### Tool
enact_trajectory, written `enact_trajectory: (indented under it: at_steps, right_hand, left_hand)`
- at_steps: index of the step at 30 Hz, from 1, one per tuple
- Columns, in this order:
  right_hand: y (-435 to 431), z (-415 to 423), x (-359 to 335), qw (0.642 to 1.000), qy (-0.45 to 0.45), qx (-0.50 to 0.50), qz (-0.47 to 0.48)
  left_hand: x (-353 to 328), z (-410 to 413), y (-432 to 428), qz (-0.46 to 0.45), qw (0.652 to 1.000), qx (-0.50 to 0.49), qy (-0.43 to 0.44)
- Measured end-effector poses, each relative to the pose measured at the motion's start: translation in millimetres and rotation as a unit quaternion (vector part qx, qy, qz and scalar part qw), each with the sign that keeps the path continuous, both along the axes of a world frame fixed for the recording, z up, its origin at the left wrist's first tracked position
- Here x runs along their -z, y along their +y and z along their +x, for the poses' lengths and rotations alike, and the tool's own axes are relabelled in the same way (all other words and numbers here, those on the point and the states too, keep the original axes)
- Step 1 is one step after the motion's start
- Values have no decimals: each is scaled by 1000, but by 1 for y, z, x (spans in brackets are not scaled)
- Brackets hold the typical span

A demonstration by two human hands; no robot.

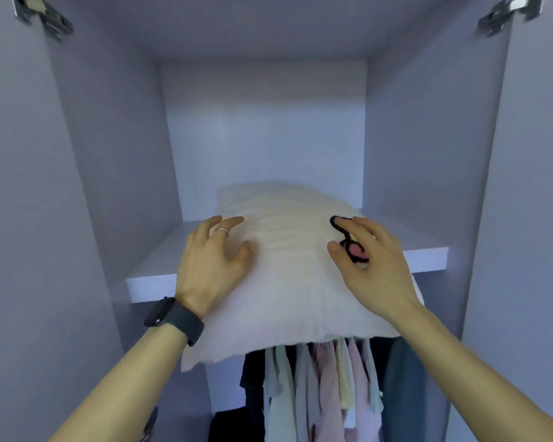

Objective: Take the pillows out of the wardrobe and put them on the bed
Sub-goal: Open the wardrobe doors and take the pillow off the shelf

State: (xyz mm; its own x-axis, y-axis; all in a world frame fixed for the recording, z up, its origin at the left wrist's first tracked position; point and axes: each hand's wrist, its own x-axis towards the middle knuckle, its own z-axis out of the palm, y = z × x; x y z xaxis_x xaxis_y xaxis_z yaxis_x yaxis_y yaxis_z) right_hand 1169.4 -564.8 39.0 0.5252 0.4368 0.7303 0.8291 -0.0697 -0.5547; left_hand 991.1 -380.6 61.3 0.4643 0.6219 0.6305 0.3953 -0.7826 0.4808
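Cream pillow (288, 282) lies lengthwise, overhanging the shelf (154, 279).

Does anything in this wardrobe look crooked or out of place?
Yes: the pillow lies only partly on the shelf, its near end jutting past the front edge and sagging over the hanging clothes. The left hand and right hand rest on top.

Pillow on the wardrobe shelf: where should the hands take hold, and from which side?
Grip the pillow by its two long side edges, coming from the open front. It lies lengthwise with its near end overhanging the shelf, so left hand and right hand can clamp and slide it out.
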Motion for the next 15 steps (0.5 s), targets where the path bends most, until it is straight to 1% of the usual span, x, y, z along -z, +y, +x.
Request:
enact_trajectory:
  at_steps: [2, 5, 9, 13, 15]
  right_hand:
    - [19, 25, -27, 999, 21, 2, -46]
    - [53, 71, -62, 989, 41, 9, -142]
    - [110, 138, -89, 958, 101, 11, -269]
    - [160, 180, -99, 934, 192, -46, -297]
    - [184, 190, -84, 925, 191, -59, -324]
  left_hand:
    - [-21, 20, 23, -48, 999, -8, 10]
    - [-45, 59, 61, -114, 992, -27, 55]
    - [-64, 111, 105, -172, 978, -79, 88]
    - [-65, 151, 132, -229, 959, -129, 103]
    - [-52, 164, 139, -247, 951, -150, 112]
